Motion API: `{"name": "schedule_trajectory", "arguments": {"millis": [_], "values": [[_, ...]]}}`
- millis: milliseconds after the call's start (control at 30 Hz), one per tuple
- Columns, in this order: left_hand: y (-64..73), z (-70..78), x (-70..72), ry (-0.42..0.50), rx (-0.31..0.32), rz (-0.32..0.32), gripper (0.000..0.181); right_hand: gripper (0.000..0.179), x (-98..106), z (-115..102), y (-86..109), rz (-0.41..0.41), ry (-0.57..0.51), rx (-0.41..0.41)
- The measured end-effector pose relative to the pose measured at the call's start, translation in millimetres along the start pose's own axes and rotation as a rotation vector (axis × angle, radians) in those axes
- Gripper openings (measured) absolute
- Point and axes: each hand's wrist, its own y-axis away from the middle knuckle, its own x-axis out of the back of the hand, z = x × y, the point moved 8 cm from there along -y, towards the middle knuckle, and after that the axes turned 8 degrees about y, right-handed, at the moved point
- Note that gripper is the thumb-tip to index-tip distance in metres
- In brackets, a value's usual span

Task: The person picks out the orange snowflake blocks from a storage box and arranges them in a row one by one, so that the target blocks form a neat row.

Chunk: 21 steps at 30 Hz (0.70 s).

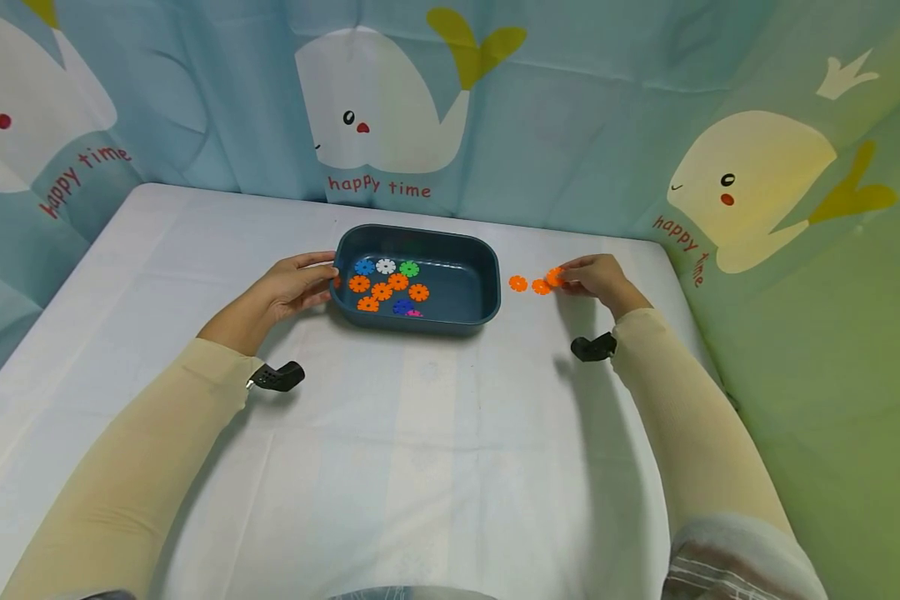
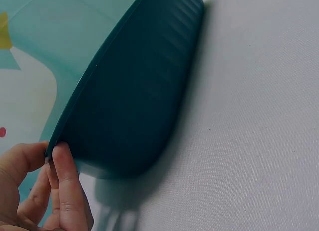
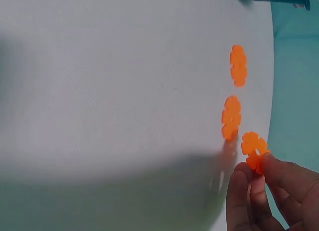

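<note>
A dark teal plastic basin (image 1: 461, 318) stands near the far side of the table. My left hand (image 1: 294, 287) pinches its left rim between thumb and fingers, as the left wrist view also shows. Inside lie several flower-shaped plastic discs: orange (image 1: 381, 291), blue (image 1: 364, 267), white (image 1: 386, 266), green (image 1: 409, 268) and a pink one (image 1: 414, 313) partly hidden by the near wall. To the right of the basin, my right hand (image 1: 598, 279) pinches an orange disc (image 3: 254, 150) by its edge, above the table. Two more orange discs (image 3: 238, 65) lie flat between that hand and the basin.
A white cloth (image 1: 390, 467) covers the table. Behind it hangs a blue curtain (image 1: 570, 125) printed with whales, turning green on the right. A black wrist camera mount (image 1: 279, 377) sticks out from the left sleeve, another (image 1: 592, 347) from the right.
</note>
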Motion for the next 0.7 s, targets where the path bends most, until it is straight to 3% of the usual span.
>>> {"name": "schedule_trajectory", "arguments": {"millis": [300,700], "values": [[-1.0,0.6,0.4,0.002,-0.004,0.002,0.055,0.040,5,12,-1.3,0.013,0.069,-0.026],[-0.5,0.4,0.2,0.011,-0.005,-0.007,0.056,0.040,6,25,-8.6,0.009,0.045,-0.066]]}}
